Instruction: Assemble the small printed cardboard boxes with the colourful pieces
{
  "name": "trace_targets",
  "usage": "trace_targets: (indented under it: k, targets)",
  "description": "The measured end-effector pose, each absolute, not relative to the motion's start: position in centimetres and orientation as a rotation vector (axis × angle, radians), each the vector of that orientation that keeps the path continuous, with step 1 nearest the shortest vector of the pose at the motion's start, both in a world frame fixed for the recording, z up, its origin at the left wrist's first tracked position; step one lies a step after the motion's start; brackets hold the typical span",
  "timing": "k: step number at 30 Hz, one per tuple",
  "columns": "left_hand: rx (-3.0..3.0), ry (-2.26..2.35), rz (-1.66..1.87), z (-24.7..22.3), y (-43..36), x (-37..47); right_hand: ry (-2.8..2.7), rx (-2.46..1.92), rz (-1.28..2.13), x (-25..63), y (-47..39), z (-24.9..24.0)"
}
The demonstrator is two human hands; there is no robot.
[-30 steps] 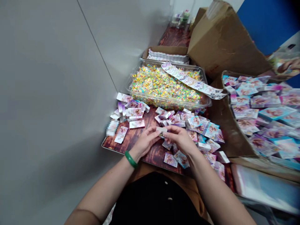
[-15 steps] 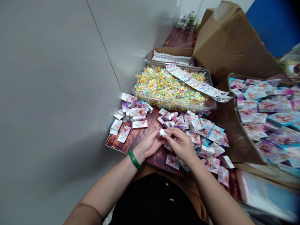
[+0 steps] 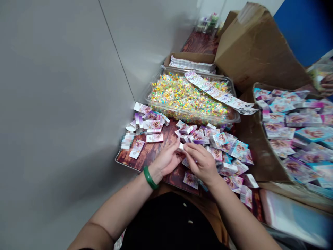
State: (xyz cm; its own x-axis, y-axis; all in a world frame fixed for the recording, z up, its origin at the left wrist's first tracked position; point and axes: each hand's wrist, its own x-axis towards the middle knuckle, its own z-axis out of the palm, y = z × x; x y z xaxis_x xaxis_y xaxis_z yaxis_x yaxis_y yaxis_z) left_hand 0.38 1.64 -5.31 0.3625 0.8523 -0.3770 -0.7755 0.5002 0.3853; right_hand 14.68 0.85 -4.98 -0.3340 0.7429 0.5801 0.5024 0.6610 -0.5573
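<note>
Between my two hands is a small printed carton (image 3: pixel 181 147), mostly hidden by fingers, with its white end showing. My left hand (image 3: pixel 168 160) has a green bangle at the wrist and holds the carton from the left, palm partly turned up. The fingers of my right hand (image 3: pixel 202 162) pinch the carton at its end from the other side. Just right of my hands lies a heap of small cartons (image 3: pixel 220 139) in pink, purple and blue. More small cartons (image 3: pixel 155 138) lie to the left of my hands on the dark wood-patterned table (image 3: pixel 170 130).
Behind the hands stands a clear plastic tub (image 3: pixel 192 113) of little bags with colourful bits, a printed strip (image 3: pixel 218 93) across it. At right, a large cardboard box (image 3: pixel 251 149) holds many cartons. A grey wall (image 3: pixel 65 86) borders the left. Another person's hand (image 3: pixel 327 84) shows at the right edge.
My right fingers have shifted slightly over the end of the carton, and the carton stays between both hands. Another person's hand has come into view at the right edge.
</note>
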Motion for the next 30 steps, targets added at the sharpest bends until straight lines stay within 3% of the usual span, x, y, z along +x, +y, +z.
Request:
trace_targets:
  k: [7, 12, 17, 20, 26, 30]
  targets:
    - [0.132, 0.611, 1.014, -4.2, 2.3, 0.0, -1.629, -1.127, 0.530, 13.8, 0.4, -4.4]
    - [0.240, 0.616, 1.088, -3.2, 2.4, 0.1, -1.811, -0.977, 0.366, 13.7, 0.3, -4.1]
    - [0.325, 0.659, 1.091, -3.3, 2.5, 0.0, -1.882, -1.058, 0.409, 13.9, 0.4, -3.8]
    - [0.387, 0.694, 1.110, -3.0, 2.2, -0.6, -1.655, -1.211, 0.552, 14.1, 0.5, -3.1]
    - [0.724, 0.813, 0.920, -2.3, 1.2, -1.5, -0.980, -1.205, 1.238, 14.8, 0.0, -1.5]
    - [0.922, 0.819, 0.855, -2.3, 1.0, -0.3, -0.976, -1.228, 1.224, 17.4, -0.9, 0.2]
